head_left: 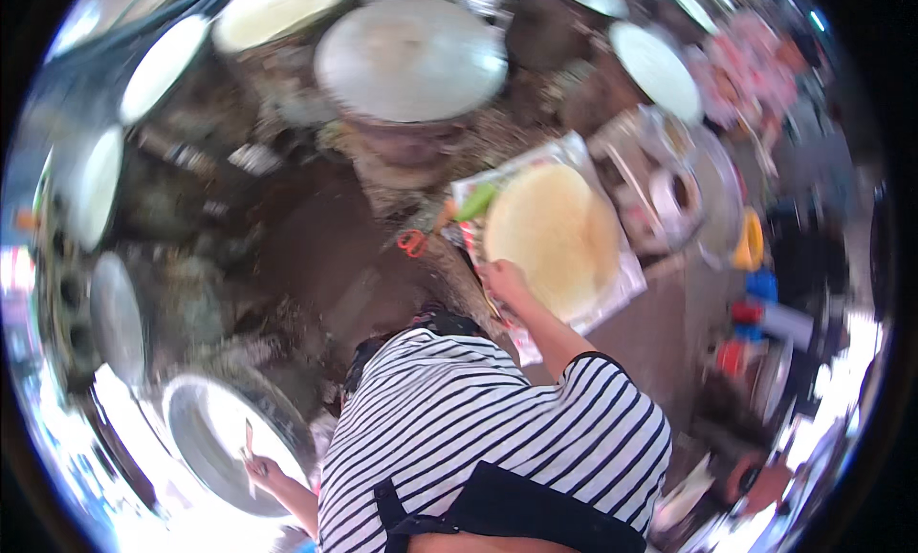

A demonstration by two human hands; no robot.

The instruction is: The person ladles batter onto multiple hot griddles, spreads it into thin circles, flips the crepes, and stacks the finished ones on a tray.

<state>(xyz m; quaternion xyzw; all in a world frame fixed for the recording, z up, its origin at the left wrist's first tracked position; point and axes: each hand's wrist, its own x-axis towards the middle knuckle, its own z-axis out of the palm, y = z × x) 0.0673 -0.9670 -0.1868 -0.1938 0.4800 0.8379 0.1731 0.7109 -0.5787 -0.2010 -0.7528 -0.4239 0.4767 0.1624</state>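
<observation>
While the left hand is closing its fingers around a thin, pale stick-like utensil, it is holding it over a wide, round grey metal basin at the lower left, inside the basin's rim. At centre right, the right hand is touching the lower left edge of a large, round, flat, pale-golden disc that is looking like bread; whether its fingers are pinching the edge or only resting there, I cannot tell.

The disc is lying on a white sheet with red markings, which is showing as a border around it. A long green object is sitting against the disc's upper left edge, and an orange-red looped object is lying just beside the sheet's left side. Close to the sheet's upper right edge, a clear round container and a white roll with a hollow centre are leaving little room.

Between basin and sheet, a broad stretch of dark brown ground is keeping the hands' places well apart. Beyond it, a large, round grey metal lid-like top is standing on a rounded brownish base.
</observation>
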